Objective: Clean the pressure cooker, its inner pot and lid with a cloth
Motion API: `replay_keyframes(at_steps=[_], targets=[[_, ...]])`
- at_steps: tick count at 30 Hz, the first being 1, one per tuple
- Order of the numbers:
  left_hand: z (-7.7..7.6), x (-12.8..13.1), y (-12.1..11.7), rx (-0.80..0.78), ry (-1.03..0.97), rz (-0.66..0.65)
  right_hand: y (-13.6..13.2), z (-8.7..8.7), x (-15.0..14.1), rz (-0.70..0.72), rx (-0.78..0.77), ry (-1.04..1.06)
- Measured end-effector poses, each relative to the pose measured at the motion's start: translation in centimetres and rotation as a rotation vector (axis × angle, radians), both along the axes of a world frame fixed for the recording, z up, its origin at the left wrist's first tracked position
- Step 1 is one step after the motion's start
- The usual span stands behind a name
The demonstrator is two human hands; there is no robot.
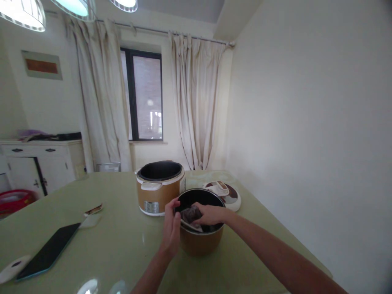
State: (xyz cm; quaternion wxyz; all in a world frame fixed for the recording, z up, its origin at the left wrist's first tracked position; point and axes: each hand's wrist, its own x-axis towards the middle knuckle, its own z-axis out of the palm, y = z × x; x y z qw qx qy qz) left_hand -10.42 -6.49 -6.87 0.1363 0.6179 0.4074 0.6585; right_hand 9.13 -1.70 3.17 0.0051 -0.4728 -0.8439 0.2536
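A gold-brown inner pot (200, 245) with a dark inside stands on the table close to me. My left hand (172, 228) grips its left side, the fingers at the rim. Reaching in from the right, my right hand (210, 214) presses a crumpled grey cloth (190, 213) against the inner wall; some fingertips are hidden by the cloth. Just behind the pot sits the gold and white rice cooker body (159, 198), open at the top. Its white and brown lid (228, 195) lies flat behind the pot on the right.
The pale green table (116, 245) runs along the wall on the right. On its left side lie a dark tablet-like slab (50, 251), a white roll (14, 267) and a small packet (93, 210). A white cabinet (56, 167) and a red basin (16, 200) stand beyond.
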Motion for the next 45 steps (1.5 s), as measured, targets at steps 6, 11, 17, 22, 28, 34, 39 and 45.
replay_keyframes(at_steps=[6,11,17,22,28,34,39,45], targets=[[-2.9,-0.9,0.2,0.055,0.287,0.003,1.9,0.1,-0.3,0.121,0.052,-0.034],[-2.6,-0.7,0.4,0.163,0.324,0.004,2.5,0.4,-2.5,0.301,0.004,-0.066],[-2.8,-0.5,0.8,0.267,0.333,0.048,2.1,-3.3,-4.6,0.337,0.201,-0.430],[-2.6,-0.1,0.1,0.259,0.352,0.082,3.3,-4.5,-5.4,0.564,0.400,-0.464],[-2.7,-0.1,-0.8,0.267,0.371,0.145,4.1,-4.3,-6.9,0.621,0.456,-0.492],[-2.4,-0.2,-1.0,0.262,0.371,0.158,3.5,-1.9,-6.0,0.418,0.143,-0.436],[-2.0,-0.3,-0.9,0.291,0.367,0.135,3.5,-1.6,-5.3,0.441,0.065,-0.371],[-2.3,-0.4,-0.9,0.312,0.363,0.137,4.5,-4.8,-7.5,0.563,0.293,-0.420]])
